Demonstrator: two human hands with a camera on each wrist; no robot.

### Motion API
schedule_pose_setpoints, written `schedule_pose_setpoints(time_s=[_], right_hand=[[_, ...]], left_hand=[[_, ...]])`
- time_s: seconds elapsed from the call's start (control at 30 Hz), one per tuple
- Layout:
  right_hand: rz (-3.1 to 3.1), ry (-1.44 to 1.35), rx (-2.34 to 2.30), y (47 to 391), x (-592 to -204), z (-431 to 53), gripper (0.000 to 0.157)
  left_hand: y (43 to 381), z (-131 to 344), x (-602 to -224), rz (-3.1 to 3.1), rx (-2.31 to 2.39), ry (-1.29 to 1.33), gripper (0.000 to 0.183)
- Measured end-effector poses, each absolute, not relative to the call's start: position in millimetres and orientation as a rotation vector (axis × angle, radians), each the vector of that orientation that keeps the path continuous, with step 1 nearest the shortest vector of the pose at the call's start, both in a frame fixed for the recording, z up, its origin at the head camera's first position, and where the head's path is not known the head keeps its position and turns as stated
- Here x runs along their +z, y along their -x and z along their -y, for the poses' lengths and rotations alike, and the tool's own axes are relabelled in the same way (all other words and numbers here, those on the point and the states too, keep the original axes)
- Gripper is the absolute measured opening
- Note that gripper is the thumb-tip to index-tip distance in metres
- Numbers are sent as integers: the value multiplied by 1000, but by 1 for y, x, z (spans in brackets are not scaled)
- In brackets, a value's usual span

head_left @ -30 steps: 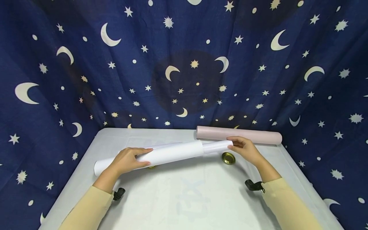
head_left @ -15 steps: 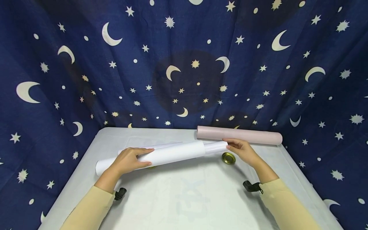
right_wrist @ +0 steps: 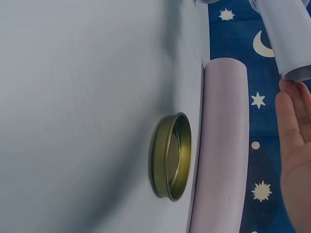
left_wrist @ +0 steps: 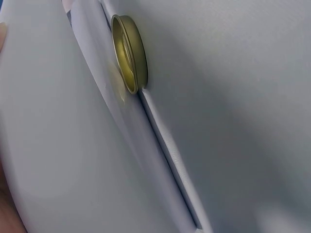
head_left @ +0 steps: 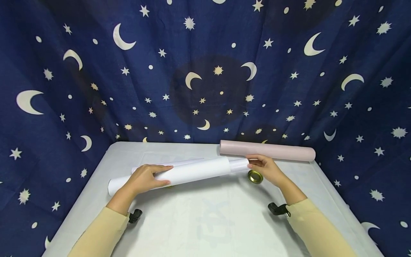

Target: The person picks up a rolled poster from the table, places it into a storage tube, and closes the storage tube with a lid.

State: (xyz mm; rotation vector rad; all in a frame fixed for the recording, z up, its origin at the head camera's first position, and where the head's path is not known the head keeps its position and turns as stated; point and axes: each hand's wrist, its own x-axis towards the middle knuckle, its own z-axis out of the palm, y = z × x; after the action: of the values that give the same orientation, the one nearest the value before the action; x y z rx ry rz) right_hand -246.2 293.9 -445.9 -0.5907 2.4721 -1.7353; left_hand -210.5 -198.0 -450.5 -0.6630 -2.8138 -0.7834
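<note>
My left hand [head_left: 146, 179] grips a thick white tube [head_left: 196, 172] from above, thumb on the near side and fingers across the top. The tube is tilted, its right end higher. A thinner, glossy white roll of paper [head_left: 239, 165] sticks a short way out of its right end. My right hand [head_left: 264, 169] touches the roll's free end with its fingertips, the fingers extended in the right wrist view, right at the roll's rim. Below that hand a gold metal cap [head_left: 255, 176] lies hollow side up. Another gold cap [left_wrist: 130, 54] is mostly hidden under the tube in the head view.
A pink tube [head_left: 266, 150] lies along the back edge of the white table [head_left: 212, 221]. Behind the held tube, another pale roll [head_left: 189, 161] lies on the table, partly hidden. A dark blue curtain [head_left: 205, 46] with moons and stars surrounds the back and sides.
My right hand has moved left, and the inner paper roll has slid further into the white tube, so less of it sticks out. My left hand has stayed nearly in place, gripping.
</note>
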Motion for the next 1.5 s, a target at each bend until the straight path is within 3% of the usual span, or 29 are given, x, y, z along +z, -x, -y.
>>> schedule_pose_setpoints(time_s=[1.5], right_hand=[[-2385, 743, -1706, 250, -450, -244, 33]], left_hand=[[211, 192, -450, 2818, -879, 673, 57]])
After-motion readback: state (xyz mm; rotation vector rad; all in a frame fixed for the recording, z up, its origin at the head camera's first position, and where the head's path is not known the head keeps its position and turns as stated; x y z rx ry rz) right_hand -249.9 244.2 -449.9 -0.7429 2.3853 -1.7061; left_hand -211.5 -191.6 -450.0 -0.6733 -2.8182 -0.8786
